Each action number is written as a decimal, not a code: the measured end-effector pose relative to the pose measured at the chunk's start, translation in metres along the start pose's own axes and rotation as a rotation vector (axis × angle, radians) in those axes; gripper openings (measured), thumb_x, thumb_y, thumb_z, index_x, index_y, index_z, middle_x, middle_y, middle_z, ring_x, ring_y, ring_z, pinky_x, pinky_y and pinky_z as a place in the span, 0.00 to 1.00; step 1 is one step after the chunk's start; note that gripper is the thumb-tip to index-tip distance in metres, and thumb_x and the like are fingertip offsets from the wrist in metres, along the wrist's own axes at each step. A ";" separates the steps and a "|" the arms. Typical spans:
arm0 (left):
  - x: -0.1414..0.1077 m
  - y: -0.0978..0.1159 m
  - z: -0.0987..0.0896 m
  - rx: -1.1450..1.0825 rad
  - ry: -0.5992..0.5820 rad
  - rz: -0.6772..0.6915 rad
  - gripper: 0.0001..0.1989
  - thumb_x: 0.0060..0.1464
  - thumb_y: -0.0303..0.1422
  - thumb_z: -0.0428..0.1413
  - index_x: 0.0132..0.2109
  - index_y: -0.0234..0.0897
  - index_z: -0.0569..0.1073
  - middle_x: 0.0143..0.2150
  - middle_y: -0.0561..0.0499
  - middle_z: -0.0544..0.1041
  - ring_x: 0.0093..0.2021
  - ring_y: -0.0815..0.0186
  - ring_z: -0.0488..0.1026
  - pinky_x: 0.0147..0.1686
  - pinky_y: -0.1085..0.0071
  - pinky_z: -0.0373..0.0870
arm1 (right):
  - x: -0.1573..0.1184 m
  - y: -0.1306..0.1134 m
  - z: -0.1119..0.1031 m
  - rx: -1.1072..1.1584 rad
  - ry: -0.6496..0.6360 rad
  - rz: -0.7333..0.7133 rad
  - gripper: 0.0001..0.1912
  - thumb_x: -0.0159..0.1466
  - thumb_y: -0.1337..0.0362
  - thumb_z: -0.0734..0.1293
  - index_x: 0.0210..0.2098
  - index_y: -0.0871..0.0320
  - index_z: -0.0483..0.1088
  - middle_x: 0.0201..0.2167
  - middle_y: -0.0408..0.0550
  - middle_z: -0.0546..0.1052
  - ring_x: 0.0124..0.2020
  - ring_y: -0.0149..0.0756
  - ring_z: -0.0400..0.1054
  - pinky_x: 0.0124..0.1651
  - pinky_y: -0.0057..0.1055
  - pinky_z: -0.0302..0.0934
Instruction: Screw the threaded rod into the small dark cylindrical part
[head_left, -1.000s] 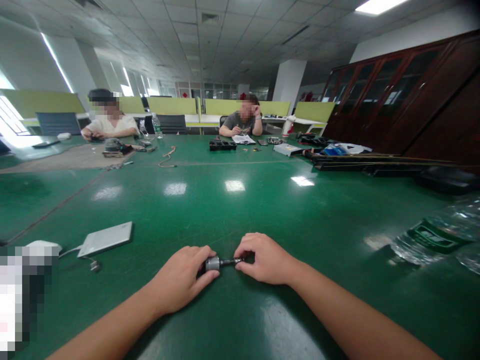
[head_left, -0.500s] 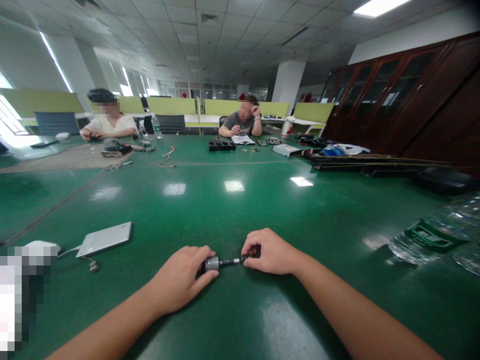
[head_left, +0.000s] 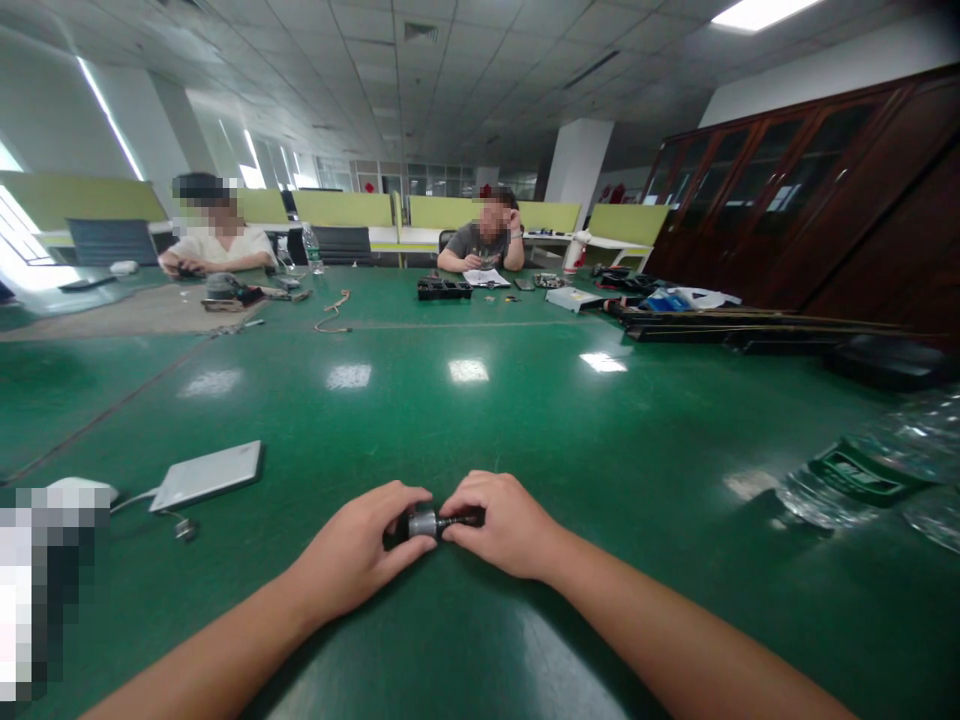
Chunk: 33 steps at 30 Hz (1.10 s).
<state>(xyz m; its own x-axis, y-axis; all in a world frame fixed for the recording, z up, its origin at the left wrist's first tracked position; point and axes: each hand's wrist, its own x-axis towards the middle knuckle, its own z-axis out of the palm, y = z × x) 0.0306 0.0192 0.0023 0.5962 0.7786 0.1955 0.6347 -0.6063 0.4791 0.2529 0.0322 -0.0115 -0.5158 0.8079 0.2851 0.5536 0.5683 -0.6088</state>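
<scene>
My left hand (head_left: 367, 540) is wrapped round a silver metal cylinder (head_left: 422, 524) with a dark rear part, low over the green table (head_left: 480, 420). A thin dark shaft (head_left: 469, 518) extends from the cylinder to the right. Close beside the cylinder, my right hand (head_left: 506, 525) pinches round this shaft. My right fingertips almost meet my left ones. Part of the shaft is covered by my right fingers, and any small piece in them is too hidden to make out.
On the left lie a silver flat box (head_left: 210, 475) with a cable and a small metal part (head_left: 184, 529). Clear plastic bottles (head_left: 855, 480) lie at the right. Across the table sit two people, near a black tray (head_left: 444, 290) and dark metal strips (head_left: 720, 325).
My right hand has slid left along the shaft, up close to the cylinder. The spring-like coil seen at its fingertips is now mostly hidden. My left hand has barely moved.
</scene>
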 end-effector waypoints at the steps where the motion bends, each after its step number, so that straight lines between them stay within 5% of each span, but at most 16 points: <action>1: 0.000 0.000 0.000 -0.004 -0.003 -0.014 0.11 0.61 0.36 0.56 0.49 0.40 0.73 0.37 0.51 0.74 0.36 0.64 0.72 0.37 0.70 0.69 | 0.000 0.001 0.000 -0.014 0.008 -0.021 0.06 0.58 0.66 0.73 0.36 0.55 0.79 0.31 0.44 0.78 0.35 0.34 0.70 0.40 0.29 0.61; 4: 0.001 0.001 -0.001 -0.005 0.003 -0.028 0.08 0.62 0.37 0.55 0.44 0.38 0.74 0.33 0.52 0.73 0.33 0.65 0.71 0.33 0.71 0.67 | 0.000 0.003 0.001 -0.033 0.016 -0.062 0.06 0.59 0.65 0.72 0.37 0.55 0.79 0.32 0.45 0.79 0.36 0.34 0.69 0.41 0.30 0.61; 33: 0.001 0.004 -0.002 -0.036 -0.013 -0.023 0.07 0.57 0.34 0.57 0.42 0.39 0.70 0.36 0.52 0.70 0.35 0.64 0.69 0.35 0.69 0.67 | -0.003 0.002 -0.003 -0.117 -0.045 -0.134 0.08 0.61 0.64 0.70 0.40 0.56 0.78 0.34 0.47 0.79 0.38 0.36 0.69 0.44 0.33 0.60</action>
<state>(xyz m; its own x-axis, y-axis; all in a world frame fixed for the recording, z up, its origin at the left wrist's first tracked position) 0.0325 0.0178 0.0059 0.5885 0.7898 0.1729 0.6301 -0.5821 0.5139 0.2573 0.0315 -0.0107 -0.6172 0.7174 0.3231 0.5486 0.6868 -0.4768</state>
